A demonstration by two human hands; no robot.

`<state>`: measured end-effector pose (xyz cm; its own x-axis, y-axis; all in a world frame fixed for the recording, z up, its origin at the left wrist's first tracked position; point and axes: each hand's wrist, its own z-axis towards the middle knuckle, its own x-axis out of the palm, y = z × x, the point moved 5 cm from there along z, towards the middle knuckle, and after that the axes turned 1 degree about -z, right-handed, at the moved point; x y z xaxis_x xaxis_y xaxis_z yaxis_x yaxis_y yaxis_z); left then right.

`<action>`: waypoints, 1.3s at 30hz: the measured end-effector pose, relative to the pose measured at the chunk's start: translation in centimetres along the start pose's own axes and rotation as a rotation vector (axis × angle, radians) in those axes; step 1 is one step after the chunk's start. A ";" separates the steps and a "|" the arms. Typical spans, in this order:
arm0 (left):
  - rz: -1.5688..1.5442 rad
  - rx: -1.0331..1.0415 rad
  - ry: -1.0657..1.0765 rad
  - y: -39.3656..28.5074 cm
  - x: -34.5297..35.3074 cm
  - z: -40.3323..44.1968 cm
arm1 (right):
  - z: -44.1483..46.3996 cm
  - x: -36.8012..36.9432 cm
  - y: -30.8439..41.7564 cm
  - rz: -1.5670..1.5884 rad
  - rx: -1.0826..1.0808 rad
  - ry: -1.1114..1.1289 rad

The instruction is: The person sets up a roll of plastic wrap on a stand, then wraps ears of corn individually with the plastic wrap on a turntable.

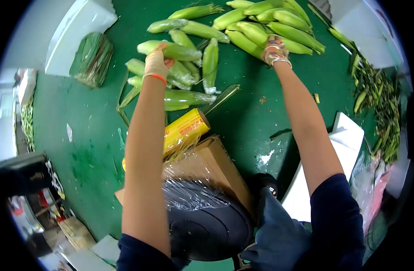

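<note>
My left hand [158,63], in a pale glove with an orange band at the wrist, is closed around a film-wrapped corn cob [176,50] above other wrapped cobs [210,65]. My right hand [275,50], in a patterned glove, reaches into a pile of green corn in husks [265,22]. Its fingers are partly hidden among the cobs, so its grip is unclear. Below the wrapped cobs lies a yellow roll of cling film [186,130], on a cardboard box [216,167] with loose film hanging over it.
A black round stool [211,230] stands below the box. White foam pieces [347,135] lie to the right, beside a heap of husks [383,108]. A bundle of green leaves [93,58] is at upper left by a white foam box [64,40]. The floor [89,135] is green.
</note>
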<state>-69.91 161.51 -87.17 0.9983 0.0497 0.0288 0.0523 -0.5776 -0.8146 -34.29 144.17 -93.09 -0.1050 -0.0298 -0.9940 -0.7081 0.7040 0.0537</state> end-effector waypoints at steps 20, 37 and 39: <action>1.653 0.231 -0.142 12.5 -34.5 -38.5 | -43.6 -13.2 19.0 0.781 -1.336 0.164; 1.422 0.872 0.084 8.8 -27.6 -35.8 | -48.3 -15.4 14.4 0.371 -1.185 0.029; 1.538 0.848 0.061 7.5 -27.5 -35.3 | -47.8 -13.7 12.9 0.279 -1.068 -0.089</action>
<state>-96.11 127.04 -73.57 0.1255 -0.1233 -0.9844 -0.8605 0.4804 -0.1699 -75.37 119.77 -74.21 -0.3344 0.1158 -0.9353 -0.9101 -0.2972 0.2886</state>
